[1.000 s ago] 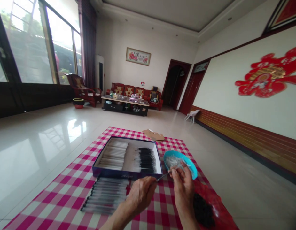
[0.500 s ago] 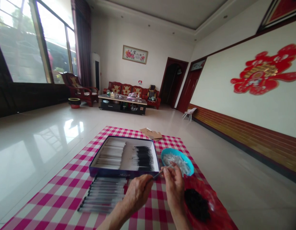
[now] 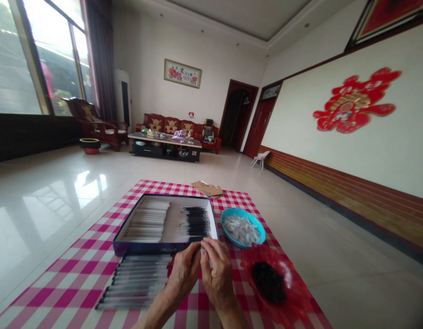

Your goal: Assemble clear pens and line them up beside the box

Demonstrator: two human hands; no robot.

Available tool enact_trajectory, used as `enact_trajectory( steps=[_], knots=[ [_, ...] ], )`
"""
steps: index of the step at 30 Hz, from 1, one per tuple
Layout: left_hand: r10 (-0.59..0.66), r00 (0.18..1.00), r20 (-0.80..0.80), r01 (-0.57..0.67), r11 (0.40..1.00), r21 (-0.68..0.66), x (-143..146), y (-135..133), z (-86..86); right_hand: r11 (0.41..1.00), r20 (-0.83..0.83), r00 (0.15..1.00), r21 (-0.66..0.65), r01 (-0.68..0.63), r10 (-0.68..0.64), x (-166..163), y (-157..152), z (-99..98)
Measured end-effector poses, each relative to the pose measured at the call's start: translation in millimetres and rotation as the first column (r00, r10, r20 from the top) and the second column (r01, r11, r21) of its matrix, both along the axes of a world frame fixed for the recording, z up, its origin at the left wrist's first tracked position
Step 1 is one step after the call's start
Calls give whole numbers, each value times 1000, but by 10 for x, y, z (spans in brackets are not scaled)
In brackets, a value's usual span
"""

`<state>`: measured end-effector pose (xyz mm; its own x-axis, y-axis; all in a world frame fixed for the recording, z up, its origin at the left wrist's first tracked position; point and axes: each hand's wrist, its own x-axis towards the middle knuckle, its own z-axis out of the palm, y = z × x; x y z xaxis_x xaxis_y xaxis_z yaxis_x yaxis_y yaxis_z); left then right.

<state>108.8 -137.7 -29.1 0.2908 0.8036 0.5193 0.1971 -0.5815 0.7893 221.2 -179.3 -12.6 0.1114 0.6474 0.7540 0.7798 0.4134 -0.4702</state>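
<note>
My left hand (image 3: 182,274) and my right hand (image 3: 216,269) meet just in front of the dark blue box (image 3: 163,247), their fingers closed around a thin pen (image 3: 199,251) that is mostly hidden. The open box holds rows of clear tubes and rows of black-tipped ones. Beyond my right hand is a blue bowl (image 3: 253,219) of small white pieces (image 3: 240,230). A red plate (image 3: 293,292) with a heap of small black pieces (image 3: 268,282) lies beside my right wrist. A row of finished-looking pens (image 3: 136,281) lies on the cloth under my left hand.
All this sits on a pink-and-white checked cloth (image 3: 60,294) spread on a glossy tile floor. Flattened cardboard (image 3: 208,188) lies at the cloth's far edge. Far off stand a low table (image 3: 164,148), a red sofa and an armchair.
My right hand has left the blue bowl and moved left to join my left hand at the box's front edge. The whole view has turned, shifting the room leftward.
</note>
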Motion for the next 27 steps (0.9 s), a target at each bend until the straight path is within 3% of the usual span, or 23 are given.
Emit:
enact_trajectory(
  steps=[3, 7, 10, 13, 16, 19, 23, 27],
  knots=[
    [9, 1000, 9, -8, 998, -59, 5, 23, -41, 998, 127, 992, -60, 16, -9, 11, -12, 65],
    [4, 1000, 0, -4, 995, -99, 34, 11, -91, 982, 94, 996, -186, 14, 3, 114, -20, 258],
    [7, 999, -31, -10, 996, -91, 60, -36, -123, 969, 62, 998, -242, 45, -30, 390, -89, 422],
    [-14, 998, -65, 10, 998, -62, 88, -94, -126, 923, 175, 976, -339, 182, -128, 861, -245, 480],
    [-55, 996, -72, 53, 998, -22, 122, -147, -104, 792, 333, 909, -469, 392, -252, 1368, -420, 381],
    [-107, 992, -67, 107, 994, -8, 151, -198, -82, 668, 416, 862, -557, 494, -291, 1703, -518, 191],
    [-164, 984, -70, 163, 987, -13, 164, -251, -67, 619, 457, 837, -575, 535, -300, 1777, -523, -2],
    [-173, 982, -81, 175, 985, 11, 169, -275, -79, 602, 518, 794, -536, 591, -318, 1696, -501, -51]
  ],
)
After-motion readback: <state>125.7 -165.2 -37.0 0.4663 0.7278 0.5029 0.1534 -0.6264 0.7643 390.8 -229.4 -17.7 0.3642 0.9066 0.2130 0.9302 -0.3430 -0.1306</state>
